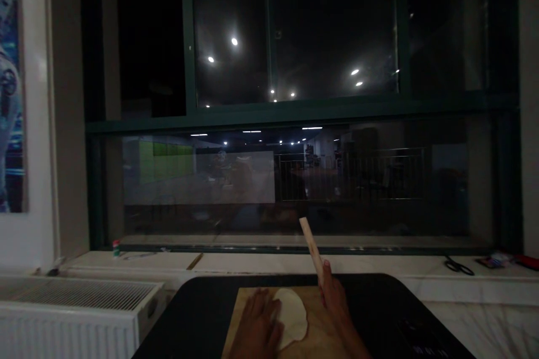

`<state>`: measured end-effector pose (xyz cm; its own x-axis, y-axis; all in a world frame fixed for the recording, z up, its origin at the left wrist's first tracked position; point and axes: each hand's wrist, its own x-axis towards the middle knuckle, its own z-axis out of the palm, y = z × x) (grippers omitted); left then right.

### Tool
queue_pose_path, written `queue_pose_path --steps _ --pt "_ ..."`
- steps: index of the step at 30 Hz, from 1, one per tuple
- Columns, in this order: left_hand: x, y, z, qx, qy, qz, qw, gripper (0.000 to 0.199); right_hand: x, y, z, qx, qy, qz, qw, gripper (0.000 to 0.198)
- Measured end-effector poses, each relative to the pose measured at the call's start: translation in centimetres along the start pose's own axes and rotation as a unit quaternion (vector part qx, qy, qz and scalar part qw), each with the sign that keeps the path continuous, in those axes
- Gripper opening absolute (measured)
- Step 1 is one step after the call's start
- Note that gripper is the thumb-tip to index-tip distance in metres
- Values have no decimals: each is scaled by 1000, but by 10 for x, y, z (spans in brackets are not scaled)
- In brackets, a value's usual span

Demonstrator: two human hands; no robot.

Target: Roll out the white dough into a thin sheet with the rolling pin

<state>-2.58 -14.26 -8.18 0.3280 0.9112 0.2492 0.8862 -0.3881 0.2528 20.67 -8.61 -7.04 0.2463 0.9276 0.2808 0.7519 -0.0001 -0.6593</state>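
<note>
A thin, round-edged sheet of pale dough (292,317) lies on a wooden board (318,342). My left hand (257,322) rests over the board at the dough's left edge, its fingers spread and somewhat blurred; part of the dough is hidden beneath it. Wrapped in my right hand (332,291) is a wooden rolling pin (310,241), raised above the board's right side and tilted with its far end up and to the left. The pin is apart from the dough.
The board sits on a dark table (379,308) below a window. On the sill (269,262) are a small green-and-white container (116,248), a brownish strip (195,261), black-handled scissors (458,266) and a red item (526,261). A white radiator (71,320) stands at left.
</note>
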Motion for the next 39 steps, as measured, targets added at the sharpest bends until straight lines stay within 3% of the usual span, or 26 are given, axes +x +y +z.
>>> queue_pose_path --steps 4,8,10,14,17,19,21,24,28,32,39 --pt "17 19 13 17 -1 76 997 57 -5 -2 1 -56 -22 -33 998 71" --pt "35 29 39 3 -28 43 999 61 -11 0 0 -97 -12 -46 994 66" --pt "35 28 40 -14 -30 45 998 62 -12 -1 -2 -115 -13 -51 992 64" --pt "20 21 4 -127 -23 72 989 49 -14 -8 -2 -133 -29 -62 989 54" --pt "9 13 -32 -148 127 53 979 47 -22 -19 4 -138 -43 -86 986 53" --pt "10 5 -44 -100 177 65 977 47 -30 -27 9 -163 -37 -129 978 47" --pt "18 -4 -42 -34 155 59 986 47 -40 -32 12 -199 -28 -163 966 40" --pt "36 -16 -21 41 52 7 998 49 -50 -32 14 -245 2 -194 950 39" --pt "58 -20 -4 87 -1 3 996 50 -48 -24 18 -250 30 -224 942 46" --pt "75 -16 -6 110 -20 -14 994 51 -30 -19 28 -246 5 -205 947 54" --pt "108 -25 4 125 -44 6 991 53 2 -25 34 -275 -3 -186 943 42"
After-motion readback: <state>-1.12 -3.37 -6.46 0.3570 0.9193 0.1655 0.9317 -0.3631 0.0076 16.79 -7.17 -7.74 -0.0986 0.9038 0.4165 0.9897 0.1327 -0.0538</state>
